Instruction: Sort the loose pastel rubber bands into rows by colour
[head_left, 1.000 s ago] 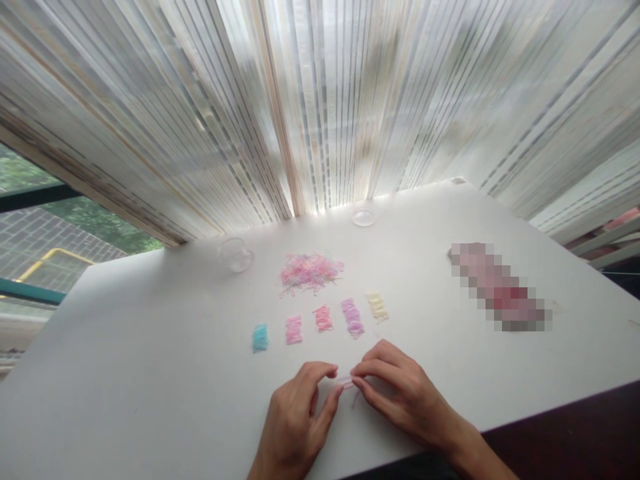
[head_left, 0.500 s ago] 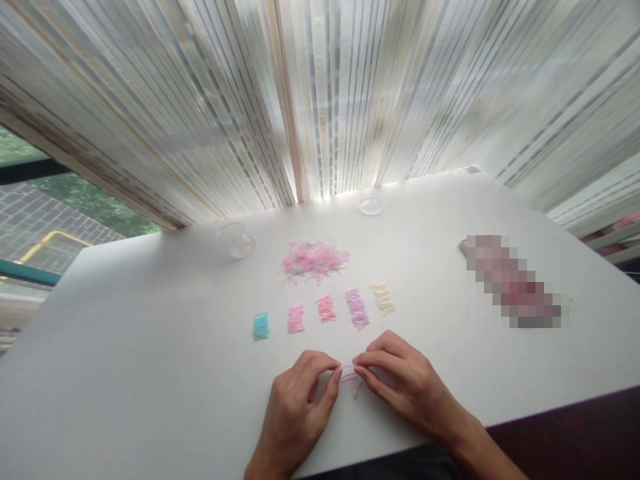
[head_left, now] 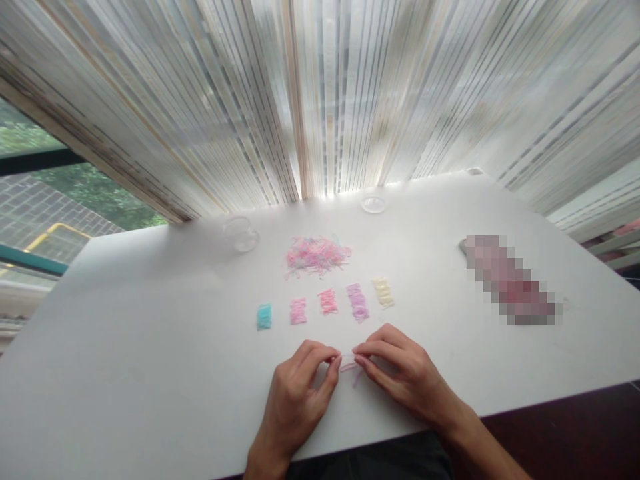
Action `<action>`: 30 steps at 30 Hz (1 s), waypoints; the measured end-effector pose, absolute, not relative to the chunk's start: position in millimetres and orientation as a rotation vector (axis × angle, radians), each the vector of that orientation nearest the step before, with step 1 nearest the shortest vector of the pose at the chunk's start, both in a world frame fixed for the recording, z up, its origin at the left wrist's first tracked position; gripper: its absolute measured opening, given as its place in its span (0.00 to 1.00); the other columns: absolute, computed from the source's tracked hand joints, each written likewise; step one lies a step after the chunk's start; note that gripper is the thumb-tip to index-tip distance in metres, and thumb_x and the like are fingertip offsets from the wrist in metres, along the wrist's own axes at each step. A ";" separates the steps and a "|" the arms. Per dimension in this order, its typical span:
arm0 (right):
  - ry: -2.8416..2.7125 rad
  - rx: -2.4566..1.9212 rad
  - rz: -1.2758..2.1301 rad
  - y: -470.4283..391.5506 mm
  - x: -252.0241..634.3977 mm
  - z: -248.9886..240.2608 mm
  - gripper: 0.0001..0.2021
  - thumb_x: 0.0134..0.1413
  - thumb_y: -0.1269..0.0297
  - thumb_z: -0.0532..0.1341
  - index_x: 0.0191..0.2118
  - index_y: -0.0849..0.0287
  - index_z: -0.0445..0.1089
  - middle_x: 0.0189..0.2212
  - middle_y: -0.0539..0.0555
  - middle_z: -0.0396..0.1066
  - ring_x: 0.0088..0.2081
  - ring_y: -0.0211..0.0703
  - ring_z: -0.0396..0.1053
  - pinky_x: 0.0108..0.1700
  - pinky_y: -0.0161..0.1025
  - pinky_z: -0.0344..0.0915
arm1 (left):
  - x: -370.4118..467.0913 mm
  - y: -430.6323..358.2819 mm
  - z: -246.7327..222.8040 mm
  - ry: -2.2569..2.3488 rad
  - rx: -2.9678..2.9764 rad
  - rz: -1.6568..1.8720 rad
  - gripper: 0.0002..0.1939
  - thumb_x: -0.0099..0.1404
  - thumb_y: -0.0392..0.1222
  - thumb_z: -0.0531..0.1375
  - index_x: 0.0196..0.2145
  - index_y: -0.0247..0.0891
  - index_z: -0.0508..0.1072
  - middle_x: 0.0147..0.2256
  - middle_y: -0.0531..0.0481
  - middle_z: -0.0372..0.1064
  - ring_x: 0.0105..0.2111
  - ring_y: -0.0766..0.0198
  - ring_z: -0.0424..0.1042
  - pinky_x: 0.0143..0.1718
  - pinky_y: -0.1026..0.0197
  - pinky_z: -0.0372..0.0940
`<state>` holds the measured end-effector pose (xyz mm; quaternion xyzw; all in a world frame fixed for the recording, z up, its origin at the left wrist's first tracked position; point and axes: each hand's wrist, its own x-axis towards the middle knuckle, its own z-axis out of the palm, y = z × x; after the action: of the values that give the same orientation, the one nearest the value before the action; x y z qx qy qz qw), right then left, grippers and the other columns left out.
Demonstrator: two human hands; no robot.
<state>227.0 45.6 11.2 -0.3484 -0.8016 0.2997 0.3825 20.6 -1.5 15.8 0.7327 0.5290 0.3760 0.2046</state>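
In the head view, you are holding both hands close together, low over the near part of the white table (head_left: 150, 347), your fingertips turned toward each other across a narrow gap. Your left hand (head_left: 300, 383) is slanting up from the lower edge with its back facing up and outward; its forefinger is arching over to bring its tip close to the thumb's, leaving a rounded opening behind. Your right hand (head_left: 405, 367) is mirroring this, its forearm extending toward the lower right corner, thumb and forefinger nearly meeting at their tips. Between the two narrow pinches you are holding thin pink bands (head_left: 347, 367); exactly which strand each fingertip is gripping cannot be told. A lilac strand (head_left: 357, 378) is hanging or lying just below your right fingertips. Beyond your hands, five sorted clusters are lying in a row: blue (head_left: 264, 317), pink (head_left: 298, 311), coral (head_left: 329, 302), lilac (head_left: 357, 303) and yellow (head_left: 383, 293). A mixed heap (head_left: 319, 255) is resting farther back.
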 end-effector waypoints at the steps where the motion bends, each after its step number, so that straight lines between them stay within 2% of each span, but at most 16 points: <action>1: -2.043 -0.893 0.764 45.6 227.0 11.4 0.06 0.65 0.69 0.61 0.43 0.55 0.76 0.33 0.53 0.73 0.35 0.42 0.73 0.37 0.38 0.73 | 20.7 -2.0 16.8 1.493 2.049 1.058 0.04 0.71 0.35 0.58 0.40 0.39 0.74 0.34 0.49 0.74 0.33 0.66 0.74 0.32 0.67 0.69; 4: -2.025 -0.914 0.768 45.6 227.0 12.7 0.06 0.65 0.69 0.61 0.43 0.55 0.76 0.33 0.54 0.74 0.35 0.43 0.73 0.37 0.38 0.74 | 13.7 -5.1 20.8 1.629 2.029 1.123 0.05 0.71 0.37 0.59 0.41 0.39 0.76 0.30 0.52 0.72 0.29 0.67 0.72 0.30 0.67 0.67; 8: -1.996 -0.924 0.776 45.3 227.3 14.0 0.06 0.65 0.69 0.61 0.42 0.55 0.76 0.33 0.54 0.75 0.35 0.43 0.74 0.37 0.38 0.75 | -16.3 -9.3 26.8 2.009 1.909 1.249 0.06 0.69 0.42 0.62 0.39 0.40 0.78 0.23 0.59 0.61 0.20 0.71 0.60 0.25 0.68 0.61; 15: -2.018 -0.924 0.817 44.8 228.1 12.8 0.06 0.65 0.69 0.61 0.42 0.55 0.75 0.33 0.54 0.74 0.35 0.43 0.74 0.37 0.38 0.73 | -60.8 -5.5 26.2 2.146 1.894 1.225 0.10 0.68 0.47 0.63 0.39 0.40 0.81 0.21 0.60 0.52 0.19 0.71 0.54 0.23 0.67 0.56; 30: -2.021 -0.955 0.796 45.4 225.4 17.7 0.08 0.66 0.70 0.58 0.38 0.55 0.75 0.30 0.53 0.74 0.32 0.42 0.73 0.34 0.37 0.72 | -32.3 -5.3 32.1 1.941 1.927 1.274 0.05 0.67 0.41 0.65 0.38 0.41 0.82 0.21 0.60 0.58 0.19 0.72 0.55 0.22 0.68 0.56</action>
<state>225.4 45.4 17.7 -0.3731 -0.7896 0.3110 0.3749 -32.3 -5.3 32.1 0.6376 0.6419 0.4214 0.0621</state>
